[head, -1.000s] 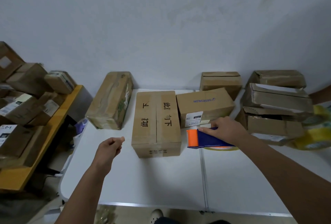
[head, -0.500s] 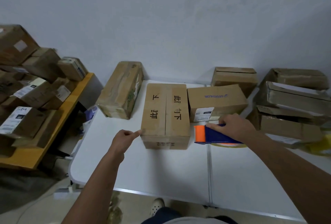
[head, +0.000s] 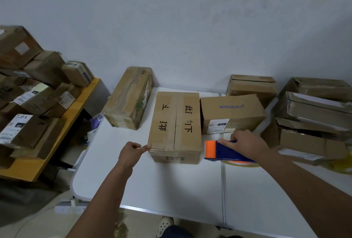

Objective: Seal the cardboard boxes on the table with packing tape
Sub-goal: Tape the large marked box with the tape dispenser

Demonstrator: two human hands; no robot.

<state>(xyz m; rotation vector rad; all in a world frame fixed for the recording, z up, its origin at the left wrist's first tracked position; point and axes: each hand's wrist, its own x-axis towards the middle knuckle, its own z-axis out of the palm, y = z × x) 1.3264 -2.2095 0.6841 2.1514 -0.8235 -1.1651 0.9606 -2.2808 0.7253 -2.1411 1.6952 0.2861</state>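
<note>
The printed box point(head: 175, 125) sits at worktop point(head: 171, 184) centre, its top seam apparently not yet taped by the dispenser point(head: 224, 152), so sealing is judged barely begun. The left hand point(head: 131, 154) touches its 7 o'clock corner, fingers curled; the right hand point(head: 245, 144) grips the dispenser at 3 o'clock. Four boxes on the worktop can be counted: one taped at 10 o'clock, two at 2 o'clock; the 3 o'clock stack is unclear.

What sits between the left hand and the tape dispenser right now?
In the head view, only the box with black characters lies between them: the left hand touches its near left corner, and the tape dispenser, under the right hand, sits just off its right side.
</note>
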